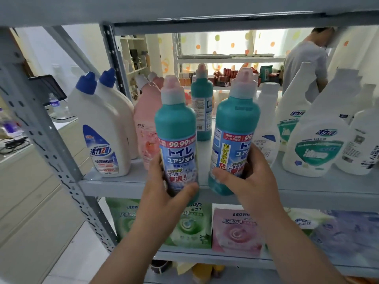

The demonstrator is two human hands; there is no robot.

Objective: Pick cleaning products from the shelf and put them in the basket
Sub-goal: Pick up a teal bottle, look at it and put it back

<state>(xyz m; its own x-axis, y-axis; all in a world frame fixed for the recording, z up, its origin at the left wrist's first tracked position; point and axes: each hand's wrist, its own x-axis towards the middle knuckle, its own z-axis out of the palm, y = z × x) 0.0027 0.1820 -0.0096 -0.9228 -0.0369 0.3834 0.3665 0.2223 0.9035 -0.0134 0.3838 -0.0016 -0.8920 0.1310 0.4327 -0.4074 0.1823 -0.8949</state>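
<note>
Head view, facing a grey metal shelf (307, 189). Left hand (164, 185) grips the left teal bottle (176, 130) round its lower label: thumb across the front near the base, fingers curled behind. Right hand (252, 177) grips the right teal bottle (235, 124) the same way, low on the body, thumb on the front, fingers wrapped round the right side. Both bottles are upright, pink caps on top, side by side with a gap between them. Their bases overlap the shelf's front edge; they look lifted just clear of the board, but contact cannot be confirmed from this angle. A third teal bottle (202, 103) stands further back on the same board, seen between the two held ones. Left of the hands: two white bottles with blue caps (102, 130), then a pink bottle (143, 124) just beside the left teal bottle. Right: white spray bottles (315, 140) with green labels. Board below holds a green pouch (188, 224) and a pink pouch (235, 232). Background, upper right: a person in a grey shirt (305, 58) at another rack.
</note>
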